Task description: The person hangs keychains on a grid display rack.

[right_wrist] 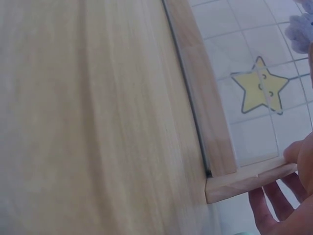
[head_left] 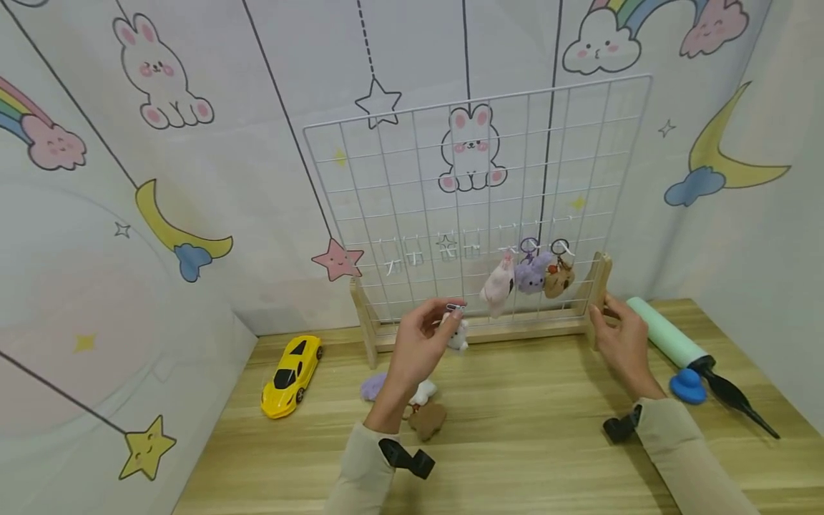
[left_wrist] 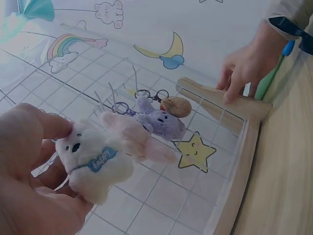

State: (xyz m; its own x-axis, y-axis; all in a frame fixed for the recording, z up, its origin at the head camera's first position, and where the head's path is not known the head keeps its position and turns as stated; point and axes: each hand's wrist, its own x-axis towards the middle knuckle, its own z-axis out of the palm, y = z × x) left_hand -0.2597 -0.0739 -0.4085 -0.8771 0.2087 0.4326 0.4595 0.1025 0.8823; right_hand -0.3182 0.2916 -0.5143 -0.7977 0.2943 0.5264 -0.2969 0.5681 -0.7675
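Observation:
My left hand (head_left: pixel 421 336) pinches a small white plush keychain (left_wrist: pixel 93 156) by its top, in front of the wire grid rack (head_left: pixel 412 214). A blue patch with lettering crosses the plush's front. The right hand (head_left: pixel 621 340) grips the rack's right wooden upright (head_left: pixel 600 282), thumb on one side and fingers on the other. Hanging from hooks on the grid are a pink plush (head_left: pixel 498 285), a purple plush (head_left: pixel 531 275) and a brown plush (head_left: pixel 558 279). Several bare white hooks (head_left: pixel 415 257) stick out to their left.
Below my left forearm lie a purple plush (head_left: pixel 373 387), a white plush (head_left: pixel 425 391) and a brown plush (head_left: pixel 428 420), partly hidden. A yellow toy car (head_left: pixel 292 377) stands at left. At right are a green pump (head_left: pixel 669 335) and a blue knob-like piece (head_left: pixel 687 386).

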